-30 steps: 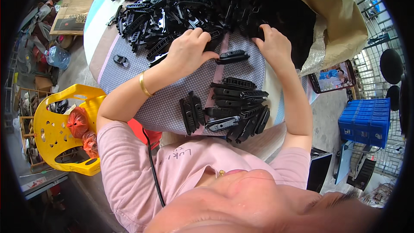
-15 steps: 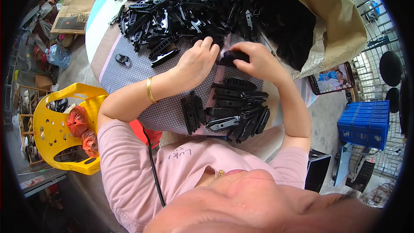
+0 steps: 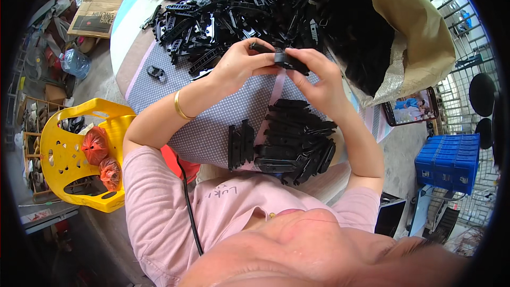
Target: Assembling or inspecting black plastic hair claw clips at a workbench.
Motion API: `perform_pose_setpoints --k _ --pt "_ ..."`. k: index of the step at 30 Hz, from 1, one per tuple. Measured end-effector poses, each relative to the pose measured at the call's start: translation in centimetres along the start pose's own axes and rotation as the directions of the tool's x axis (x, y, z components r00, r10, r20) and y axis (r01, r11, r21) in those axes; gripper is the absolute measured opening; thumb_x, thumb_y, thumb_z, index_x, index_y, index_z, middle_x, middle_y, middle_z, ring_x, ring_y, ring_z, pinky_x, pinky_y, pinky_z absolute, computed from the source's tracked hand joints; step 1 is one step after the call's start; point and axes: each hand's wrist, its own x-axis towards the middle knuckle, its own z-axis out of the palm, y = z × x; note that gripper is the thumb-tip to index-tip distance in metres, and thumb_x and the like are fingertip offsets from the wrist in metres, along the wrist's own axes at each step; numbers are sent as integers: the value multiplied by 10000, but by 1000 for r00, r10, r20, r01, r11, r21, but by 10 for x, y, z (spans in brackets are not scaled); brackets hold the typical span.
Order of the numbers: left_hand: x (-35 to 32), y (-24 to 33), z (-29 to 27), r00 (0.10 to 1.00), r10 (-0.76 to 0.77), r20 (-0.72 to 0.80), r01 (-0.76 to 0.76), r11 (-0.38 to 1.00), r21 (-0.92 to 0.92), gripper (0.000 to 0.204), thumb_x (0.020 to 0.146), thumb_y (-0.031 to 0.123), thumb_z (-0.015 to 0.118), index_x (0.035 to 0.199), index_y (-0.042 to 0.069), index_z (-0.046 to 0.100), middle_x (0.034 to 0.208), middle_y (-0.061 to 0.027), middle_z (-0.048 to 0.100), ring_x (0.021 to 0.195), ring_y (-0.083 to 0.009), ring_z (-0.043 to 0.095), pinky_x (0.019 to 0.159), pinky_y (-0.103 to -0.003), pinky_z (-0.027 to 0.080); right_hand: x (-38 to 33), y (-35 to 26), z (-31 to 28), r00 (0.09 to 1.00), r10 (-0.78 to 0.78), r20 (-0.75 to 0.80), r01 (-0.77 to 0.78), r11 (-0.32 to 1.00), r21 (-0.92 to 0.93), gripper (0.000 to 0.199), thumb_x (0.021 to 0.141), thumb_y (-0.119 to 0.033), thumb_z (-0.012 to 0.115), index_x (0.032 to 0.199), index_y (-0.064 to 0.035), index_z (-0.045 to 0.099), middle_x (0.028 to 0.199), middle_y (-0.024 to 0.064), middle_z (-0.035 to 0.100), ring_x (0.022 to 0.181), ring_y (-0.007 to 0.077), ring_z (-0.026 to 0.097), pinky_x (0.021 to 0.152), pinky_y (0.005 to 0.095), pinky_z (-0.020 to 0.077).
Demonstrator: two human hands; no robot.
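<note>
A dark, narrow black plastic part [image 3: 291, 63] is gripped in my right hand [image 3: 324, 77], thumb below and fingers above. Close beside it, my left hand [image 3: 241, 66] pinches a smaller black plastic piece [image 3: 260, 48] between its bent fingers and thumb. The two hands almost meet, and the left fingertips touch the end of the right hand's part. Fingers cover much of both pieces. Below my hands, long black parts lie side by side in a larger group [image 3: 297, 133] and a smaller group [image 3: 240, 144]. Beyond my hands spreads a heap of loose black parts [image 3: 228, 8].
At the table's right edge, a brown paper sack [image 3: 419, 37] full of black material lies open near a phone [image 3: 410, 107]. A small dark piece [image 3: 155, 72] sits alone on the dotted cloth [image 3: 207, 127]. A yellow chair [image 3: 64, 154] with red bags stands left; blue crates [image 3: 447, 157] stand right.
My left hand has come from the heap's edge to the right hand's part, and a black piece now shows in its fingers. The right hand has turned its part toward the left hand.
</note>
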Motion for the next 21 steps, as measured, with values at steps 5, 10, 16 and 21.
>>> perform_pose_setpoints --k 5,10,16,21 --pt "0 -7 3 999 -45 8 46 972 -232 327 948 258 514 1094 -32 551 984 -140 629 887 -205 645 820 -355 558 0 2 10 936 -349 -45 297 852 -432 377 704 -25 713 1072 -16 632 1020 137 632 879 292 606 735 344 509" --pt "-7 -7 9 992 -5 123 48 937 -345 514 1001 389 321 1212 -41 508 1126 -171 589 1016 -251 604 935 -387 490 0 2 8 922 -384 -58 291 782 -551 389 677 -30 721 1057 -15 640 998 121 636 853 281 601 707 347 507" --pt "-9 -13 9 971 186 149 -178 982 -65 350 942 161 530 1223 -48 519 1108 -125 602 982 -164 604 883 -303 509 -2 0 10 905 -420 -66 306 751 -586 384 667 -29 724 1043 -23 649 985 111 633 843 277 598 690 341 507" --pt "-11 -1 4 974 200 104 -224 911 345 333 843 30 640 1161 -46 576 992 -77 639 887 -99 607 778 -221 515 3 0 10 939 -302 -165 202 872 -446 471 664 -106 770 1099 -26 608 1002 112 637 868 244 605 746 326 489"
